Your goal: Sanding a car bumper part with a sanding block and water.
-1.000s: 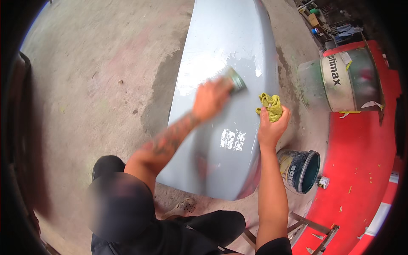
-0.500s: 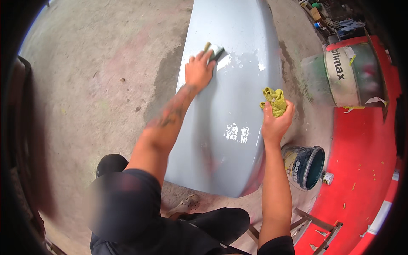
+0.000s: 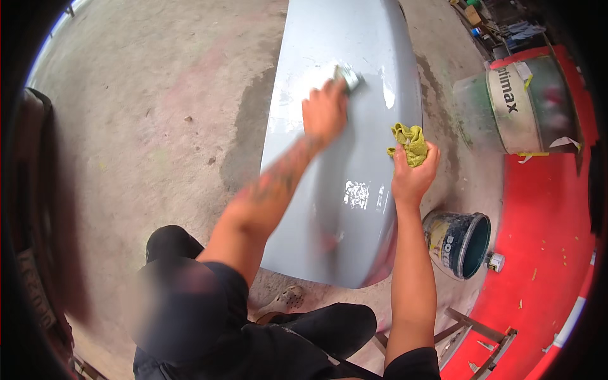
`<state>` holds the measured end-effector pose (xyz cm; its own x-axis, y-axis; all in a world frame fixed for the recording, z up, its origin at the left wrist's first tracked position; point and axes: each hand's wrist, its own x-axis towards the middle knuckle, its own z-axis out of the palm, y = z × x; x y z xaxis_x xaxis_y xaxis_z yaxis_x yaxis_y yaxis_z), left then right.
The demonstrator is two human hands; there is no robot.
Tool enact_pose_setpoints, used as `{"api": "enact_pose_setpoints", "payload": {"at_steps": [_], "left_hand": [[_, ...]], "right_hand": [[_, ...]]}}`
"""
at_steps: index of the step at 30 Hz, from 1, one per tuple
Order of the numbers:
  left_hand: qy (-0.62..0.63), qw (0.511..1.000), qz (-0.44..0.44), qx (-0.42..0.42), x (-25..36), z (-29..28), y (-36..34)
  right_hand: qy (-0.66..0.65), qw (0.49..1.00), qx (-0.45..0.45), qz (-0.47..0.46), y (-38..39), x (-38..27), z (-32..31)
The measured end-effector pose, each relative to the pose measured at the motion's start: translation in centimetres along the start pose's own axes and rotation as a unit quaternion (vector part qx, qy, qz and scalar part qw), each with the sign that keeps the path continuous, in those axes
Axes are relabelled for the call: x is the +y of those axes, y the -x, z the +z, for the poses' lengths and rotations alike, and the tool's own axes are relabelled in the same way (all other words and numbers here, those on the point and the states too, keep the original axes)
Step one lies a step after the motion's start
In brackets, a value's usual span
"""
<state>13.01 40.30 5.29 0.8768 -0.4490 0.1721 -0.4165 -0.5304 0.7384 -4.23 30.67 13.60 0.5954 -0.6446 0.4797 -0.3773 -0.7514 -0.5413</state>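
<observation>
Left hand curls round a blurred block, probably light and stiff, best held by its sides. Right hand clenches soft cloth.

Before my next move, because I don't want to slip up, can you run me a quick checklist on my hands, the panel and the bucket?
1. Left hand gripping the small block: ok.
2. Block flat against the grey panel: cannot tell, it is blurred.
3. Right hand holding the yellow-green cloth: ok.
4. Panel free of glare: not ok, bright reflections show.
5. Dark bucket off the panel: ok, to its right.
</observation>
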Motion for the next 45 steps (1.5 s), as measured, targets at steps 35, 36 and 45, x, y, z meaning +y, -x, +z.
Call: {"api": "enact_pose_setpoints", "payload": {"at_steps": [35, 36, 45], "left_hand": [[0.02, 0.999, 0.039, -0.016, -9.7, -3.9, 25.8], [0.011, 1.0, 0.023, -0.008, -10.4, -3.0, 23.1], [-0.045, 0.998, -0.044, 0.015, -12.9, -1.2, 5.2]], "right_hand": [[0.004, 1.0, 0.004, 0.003, -0.1, 0.0, -0.7], [0.003, 1.0, 0.007, 0.005, -0.1, 0.1, -0.9], [-0.011, 1.0, 0.004, -0.002, -0.2, -0.2, -0.4]]}}
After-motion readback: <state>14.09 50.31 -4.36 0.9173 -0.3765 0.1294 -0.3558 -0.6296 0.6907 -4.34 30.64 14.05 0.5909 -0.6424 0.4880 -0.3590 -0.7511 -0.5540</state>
